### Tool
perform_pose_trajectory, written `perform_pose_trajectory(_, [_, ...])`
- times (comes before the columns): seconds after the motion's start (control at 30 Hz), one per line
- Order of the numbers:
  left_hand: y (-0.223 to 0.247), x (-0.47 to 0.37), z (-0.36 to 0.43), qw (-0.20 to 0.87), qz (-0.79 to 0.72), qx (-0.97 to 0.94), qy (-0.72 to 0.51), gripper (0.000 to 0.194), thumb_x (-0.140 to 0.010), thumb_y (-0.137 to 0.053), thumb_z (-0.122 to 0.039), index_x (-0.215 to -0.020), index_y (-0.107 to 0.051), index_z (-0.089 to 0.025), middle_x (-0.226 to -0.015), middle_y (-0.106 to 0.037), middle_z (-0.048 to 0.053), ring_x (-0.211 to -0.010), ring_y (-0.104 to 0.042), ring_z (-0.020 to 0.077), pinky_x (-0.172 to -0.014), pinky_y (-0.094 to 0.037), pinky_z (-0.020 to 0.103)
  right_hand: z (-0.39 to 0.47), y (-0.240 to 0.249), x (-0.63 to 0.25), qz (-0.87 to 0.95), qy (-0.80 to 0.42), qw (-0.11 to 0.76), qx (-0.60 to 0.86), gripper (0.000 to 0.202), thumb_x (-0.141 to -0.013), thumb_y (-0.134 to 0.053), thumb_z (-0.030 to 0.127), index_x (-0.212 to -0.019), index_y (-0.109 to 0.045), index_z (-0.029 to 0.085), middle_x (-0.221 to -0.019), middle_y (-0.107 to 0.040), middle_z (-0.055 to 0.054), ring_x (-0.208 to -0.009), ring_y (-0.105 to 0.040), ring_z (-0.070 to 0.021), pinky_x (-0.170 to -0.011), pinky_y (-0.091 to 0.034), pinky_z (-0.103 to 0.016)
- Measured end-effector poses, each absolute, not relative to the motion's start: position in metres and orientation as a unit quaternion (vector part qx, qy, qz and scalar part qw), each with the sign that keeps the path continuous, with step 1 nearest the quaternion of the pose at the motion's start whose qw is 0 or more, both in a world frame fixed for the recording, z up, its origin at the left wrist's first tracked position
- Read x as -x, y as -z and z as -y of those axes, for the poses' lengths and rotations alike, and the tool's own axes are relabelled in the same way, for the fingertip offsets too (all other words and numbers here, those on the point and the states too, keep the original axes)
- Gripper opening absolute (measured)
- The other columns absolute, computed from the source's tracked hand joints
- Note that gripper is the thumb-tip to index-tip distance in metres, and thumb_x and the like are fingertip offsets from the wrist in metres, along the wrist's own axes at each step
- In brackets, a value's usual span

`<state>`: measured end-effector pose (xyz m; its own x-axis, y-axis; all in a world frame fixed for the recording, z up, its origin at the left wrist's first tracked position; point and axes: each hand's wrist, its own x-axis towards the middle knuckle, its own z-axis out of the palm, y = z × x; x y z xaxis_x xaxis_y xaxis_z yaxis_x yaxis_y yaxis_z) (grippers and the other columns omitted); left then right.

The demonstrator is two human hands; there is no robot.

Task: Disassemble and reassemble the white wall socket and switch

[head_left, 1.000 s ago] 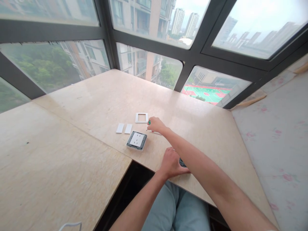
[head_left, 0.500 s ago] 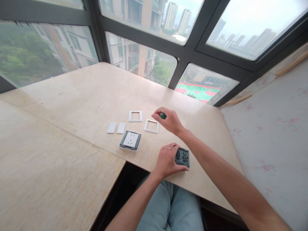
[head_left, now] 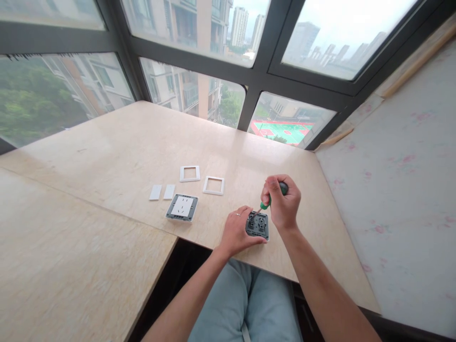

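My left hand (head_left: pixel 237 231) grips the left side of a dark grey switch module (head_left: pixel 261 226), thumb along its near edge, on the tabletop. In my right hand (head_left: pixel 284 202) is a screwdriver (head_left: pixel 264 205) with a green and black handle. Its shaft slants down to the left and its tip is at the module's upper left part. Left of my hands lies a socket module (head_left: pixel 182 207) with a white face and grey rim. Beyond it are a white frame (head_left: pixel 190 174) and a second white frame (head_left: pixel 213 185). Two white plates (head_left: pixel 155 192) (head_left: pixel 169 192) lie to the left.
The pale tabletop (head_left: pixel 107 156) has a cut-out corner and a front edge close to my legs (head_left: pixel 228 304). Dark window frames (head_left: pixel 199 59) stand along its far side. A flowered wall (head_left: pixel 392 199) is on the right.
My right hand has moved right and nearer to me, bringing the screwdriver to the module. My left hand still holds the module. The whole view has shifted slightly.
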<state>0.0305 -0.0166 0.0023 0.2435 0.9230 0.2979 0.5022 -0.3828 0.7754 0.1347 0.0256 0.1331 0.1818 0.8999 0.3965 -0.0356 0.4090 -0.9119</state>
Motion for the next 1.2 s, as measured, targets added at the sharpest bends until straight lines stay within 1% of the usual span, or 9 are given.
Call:
perform_pose_trajectory(0.1, [-0.003,-0.03,0.016,0.275,-0.482,-0.74,-0.38,0.1,-0.056,-0.088,-0.064,-0.137,-0.047,-0.022,-0.141,-0.056,0.015,-0.132,-0.053,0.0364,-0.109,-0.042,0.051,-0.022,-0.128,-0.135,0.515,-0.365,0.666,0.398,0.029,-0.089,-0.071,0.042,-0.076,-0.056,0.021,-0.052,-0.052,0.008,-0.039,-0.047,-0.007,-0.037,-0.04,-0.019])
perform_pose_trajectory(0.33, [-0.006,-0.03,0.016,0.276,-0.489,-0.739,-0.373,0.093,-0.057,-0.089,-0.061,-0.133,-0.051,-0.022,-0.14,-0.057,0.014,-0.13,-0.054,0.0363,-0.108,-0.043,0.052,-0.018,-0.126,-0.136,0.519,-0.375,0.665,0.386,0.027,-0.089,-0.07,0.041,-0.076,-0.056,0.021,-0.053,-0.053,0.008,-0.04,-0.047,-0.0069,-0.038,-0.039,-0.018])
perform_pose_trajectory(0.67, [-0.006,-0.03,0.016,0.279,-0.493,-0.736,-0.37,0.098,-0.054,-0.09,-0.061,-0.135,-0.051,-0.022,-0.141,-0.056,0.014,-0.131,-0.053,0.0361,-0.11,-0.042,0.052,-0.026,-0.124,-0.141,0.497,-0.365,0.682,0.392,0.03,-0.088,-0.071,0.044,-0.077,-0.055,0.022,-0.053,-0.053,0.008,-0.04,-0.047,-0.007,-0.037,-0.04,-0.018])
perform_pose_trajectory(0.97, [-0.006,-0.03,0.015,0.279,-0.49,-0.738,-0.37,0.096,-0.056,-0.088,-0.063,-0.135,-0.052,-0.023,-0.14,-0.057,0.014,-0.131,-0.054,0.0365,-0.109,-0.042,0.052,-0.02,-0.127,-0.138,0.526,-0.366,0.656,0.399,0.029,-0.089,-0.071,0.042,-0.076,-0.055,0.022,-0.052,-0.052,0.008,-0.04,-0.047,-0.0078,-0.039,-0.041,-0.02])
perform_pose_trajectory(1.1, [-0.006,-0.03,0.016,0.273,-0.492,-0.74,-0.368,0.096,-0.058,-0.087,-0.064,-0.136,-0.051,-0.022,-0.141,-0.056,0.014,-0.131,-0.053,0.0367,-0.109,-0.043,0.052,-0.012,-0.131,-0.137,0.562,-0.352,0.639,0.39,0.028,-0.089,-0.071,0.04,-0.074,-0.056,0.021,-0.051,-0.053,0.007,-0.041,-0.048,-0.0078,-0.041,-0.04,-0.021])
perform_pose_trajectory(1.2, [-0.007,-0.03,0.016,0.273,-0.491,-0.741,-0.368,0.095,-0.057,-0.086,-0.065,-0.135,-0.052,-0.022,-0.14,-0.057,0.013,-0.129,-0.055,0.0362,-0.108,-0.043,0.051,-0.011,-0.132,-0.137,0.564,-0.355,0.644,0.376,0.026,-0.09,-0.071,0.037,-0.075,-0.056,0.021,-0.051,-0.053,0.007,-0.041,-0.048,-0.0077,-0.041,-0.039,-0.021])
